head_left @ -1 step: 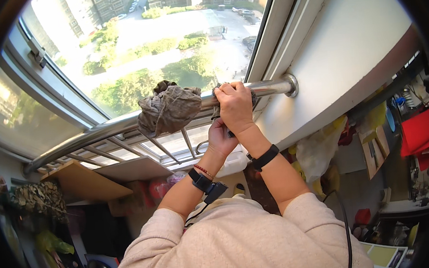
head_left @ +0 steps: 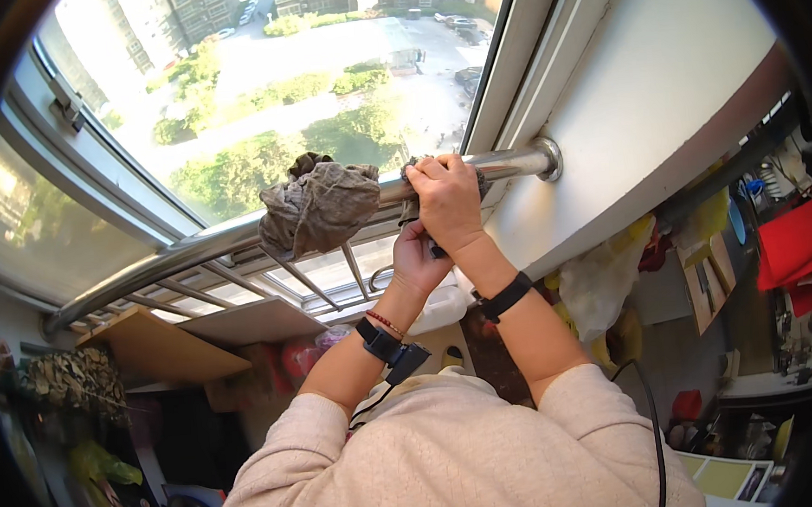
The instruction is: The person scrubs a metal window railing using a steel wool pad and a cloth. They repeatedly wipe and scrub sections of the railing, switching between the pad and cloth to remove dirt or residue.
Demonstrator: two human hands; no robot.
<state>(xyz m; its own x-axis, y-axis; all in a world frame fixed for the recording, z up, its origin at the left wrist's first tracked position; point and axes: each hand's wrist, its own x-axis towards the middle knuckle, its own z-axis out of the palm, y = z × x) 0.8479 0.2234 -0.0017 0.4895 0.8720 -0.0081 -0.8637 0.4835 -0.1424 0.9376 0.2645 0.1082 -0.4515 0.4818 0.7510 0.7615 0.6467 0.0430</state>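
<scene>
A shiny metal rail (head_left: 505,166) runs across the window at chest height. My right hand (head_left: 447,200) is closed over it, gripping a dark grey, rough-textured cloth (head_left: 409,210) that wraps round the rail; most of the cloth is hidden under the fingers. Just below, my left hand (head_left: 420,264) is raised to the underside of the rail, its fingers curled beneath my right hand. A small dark piece shows between the two hands, too covered to name. To the left, a crumpled grey-brown rag (head_left: 320,208) hangs draped over the rail, apart from both hands.
Thin metal bars (head_left: 310,283) drop from the rail before the window. Boards (head_left: 165,347) lean below at the left, and a white plastic jug (head_left: 442,309) stands under my wrists. A white wall (head_left: 622,138) bounds the right side, with plastic bags (head_left: 602,274) beneath it.
</scene>
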